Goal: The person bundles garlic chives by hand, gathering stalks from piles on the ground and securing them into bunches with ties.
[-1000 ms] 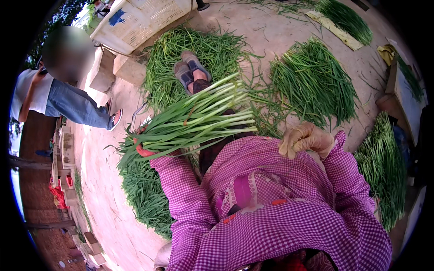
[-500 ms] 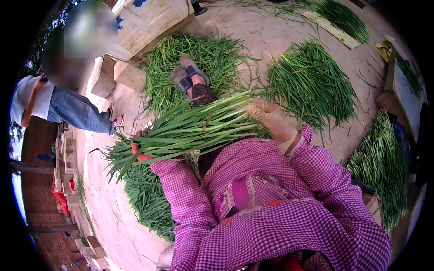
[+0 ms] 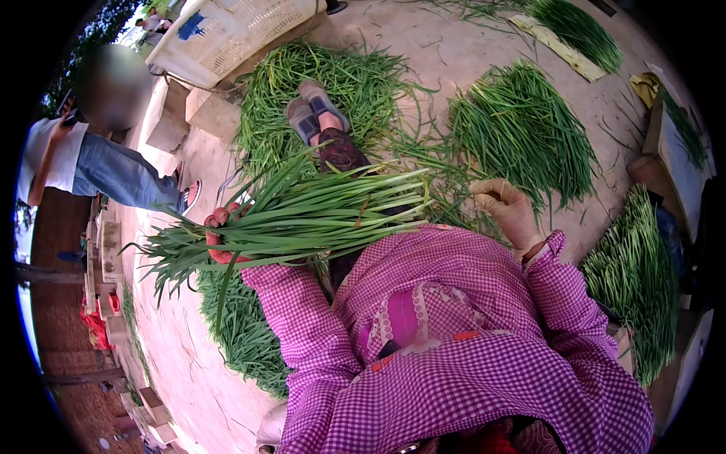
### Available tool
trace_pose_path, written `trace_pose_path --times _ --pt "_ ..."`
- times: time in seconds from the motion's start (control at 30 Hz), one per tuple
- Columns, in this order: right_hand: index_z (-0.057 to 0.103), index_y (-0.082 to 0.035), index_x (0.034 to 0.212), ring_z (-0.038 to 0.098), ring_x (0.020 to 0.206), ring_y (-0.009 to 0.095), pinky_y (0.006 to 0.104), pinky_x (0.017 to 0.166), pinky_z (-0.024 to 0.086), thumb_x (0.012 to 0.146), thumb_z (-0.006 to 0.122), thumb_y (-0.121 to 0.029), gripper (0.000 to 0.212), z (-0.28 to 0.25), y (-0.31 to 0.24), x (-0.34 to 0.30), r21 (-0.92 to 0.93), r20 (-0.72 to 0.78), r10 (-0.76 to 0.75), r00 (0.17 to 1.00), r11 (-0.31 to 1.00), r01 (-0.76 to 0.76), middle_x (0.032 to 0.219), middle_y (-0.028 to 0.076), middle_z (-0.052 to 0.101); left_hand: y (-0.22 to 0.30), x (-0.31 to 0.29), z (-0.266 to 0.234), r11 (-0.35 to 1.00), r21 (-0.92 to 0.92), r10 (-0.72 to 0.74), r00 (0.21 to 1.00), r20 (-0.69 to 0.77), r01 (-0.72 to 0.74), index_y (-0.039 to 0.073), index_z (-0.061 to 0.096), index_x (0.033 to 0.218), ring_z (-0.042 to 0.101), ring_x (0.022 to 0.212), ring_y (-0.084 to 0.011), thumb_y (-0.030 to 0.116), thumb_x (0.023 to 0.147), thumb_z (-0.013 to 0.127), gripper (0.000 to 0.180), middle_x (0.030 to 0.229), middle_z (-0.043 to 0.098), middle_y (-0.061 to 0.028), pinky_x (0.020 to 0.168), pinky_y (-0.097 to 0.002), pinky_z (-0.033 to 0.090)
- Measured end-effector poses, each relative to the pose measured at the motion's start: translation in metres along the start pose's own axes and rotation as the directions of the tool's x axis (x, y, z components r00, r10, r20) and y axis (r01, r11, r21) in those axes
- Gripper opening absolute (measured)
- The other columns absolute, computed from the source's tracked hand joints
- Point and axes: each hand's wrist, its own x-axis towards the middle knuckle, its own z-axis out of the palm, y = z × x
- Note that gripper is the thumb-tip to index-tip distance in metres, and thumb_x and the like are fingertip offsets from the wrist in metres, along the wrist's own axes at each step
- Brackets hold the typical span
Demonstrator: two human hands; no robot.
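Note:
My left hand [image 3: 224,231] is closed around the leafy end of a bunch of garlic chives [image 3: 325,216], which lies crosswise over my lap. The pale stem ends point right, and the green tips droop past my left hand. My right hand [image 3: 508,212], in a pale thin glove, is raised to the right of the stem ends, apart from them. Its fingers are bent in toward the thumb; whether anything small is between them is not visible. Loose chives [image 3: 310,91] lie in a spread heap under my shoes.
Another chive pile [image 3: 529,136] lies at the far right, and a neatly stacked one [image 3: 635,287] near my right side. More chives [image 3: 242,325] lie left of my lap. A white plastic crate [image 3: 234,38] stands far left. A person in jeans [image 3: 125,170] stands at the left.
My right hand has drawn away from the stem ends to the right and come off the bunch. My left hand has shifted slightly left with the chives.

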Motion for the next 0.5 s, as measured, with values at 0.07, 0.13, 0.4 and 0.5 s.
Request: trace_pose_path --times 0.07,0.13,0.4,0.5 --pt "0.067 -0.005 0.104 0.061 0.076 0.015 0.0308 0.07 0.05 0.085 0.065 -0.009 0.02 0.031 -0.033 0.003 -0.156 0.136 -0.384 0.913 0.902 0.402 0.084 0.005 0.066 0.002 -0.005 -0.001 0.998 0.06 -0.025 0.999 -0.026 0.027 0.004 0.057 0.101 0.058 0.1 -0.0324 0.024 0.096 0.043 0.025 0.099 0.059 -0.012 0.09 -0.0512 0.049" --pt "0.067 -0.008 0.103 0.062 0.072 0.017 0.0328 0.067 0.05 0.083 0.065 -0.013 0.021 0.065 -0.053 0.009 -0.277 0.334 -0.576 0.746 0.696 0.662 0.078 0.004 0.064 -0.008 -0.004 0.007 0.999 -0.016 -0.04 0.999 0.021 0.04 0.003 0.057 0.102 0.058 0.1 -0.0325 0.024 0.096 0.045 0.025 0.099 0.059 -0.0119 0.088 -0.05 0.05" --pt "0.059 -0.01 0.077 0.063 0.063 0.021 0.0375 0.059 0.047 0.077 0.058 -0.016 0.007 0.091 -0.053 0.008 -0.561 0.725 -0.421 0.545 0.099 0.822 0.065 0.005 0.06 -0.018 0.004 0.035 0.985 0.174 0.037 0.985 -0.168 -0.008 0.003 0.051 0.091 0.056 0.086 -0.0307 0.023 0.091 0.051 0.02 0.09 0.057 -0.015 0.079 -0.0475 0.052" --pt "0.059 -0.009 0.074 0.062 0.062 0.025 0.0397 0.06 0.047 0.073 0.059 -0.016 0.008 0.04 -0.018 0.0 -0.659 0.71 -0.256 0.656 0.087 0.747 0.064 0.006 0.059 -0.003 0.005 0.033 0.989 0.142 0.043 0.996 -0.084 -0.031 0.004 0.055 0.094 0.057 0.091 -0.0306 0.023 0.092 0.05 0.019 0.093 0.058 -0.0126 0.082 -0.0461 0.051"
